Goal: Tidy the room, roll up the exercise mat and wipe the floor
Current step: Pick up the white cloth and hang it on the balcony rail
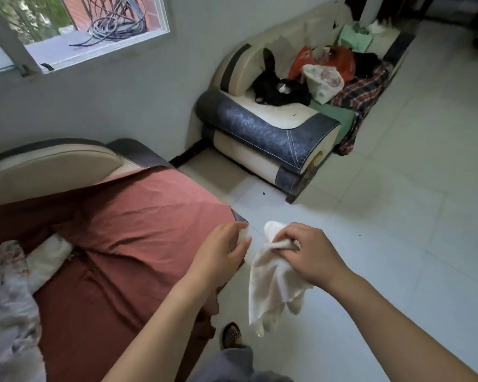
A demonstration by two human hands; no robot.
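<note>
A white cloth [271, 285] hangs from my right hand [307, 255], which grips its upper part above the pale tiled floor [398, 216]. My left hand [221, 252] hovers just left of the cloth with loose, slightly bent fingers and holds nothing, over the edge of a sofa covered by a reddish sheet [138, 230]. No exercise mat is in view.
A second sofa [273, 133] against the wall carries black clothing, red bags and a plaid cloth. A floral blanket [3, 299] lies at lower left. My sandalled foot [231, 336] stands beside the sheet-covered sofa. A window with coiled cables [116, 23] is at upper left.
</note>
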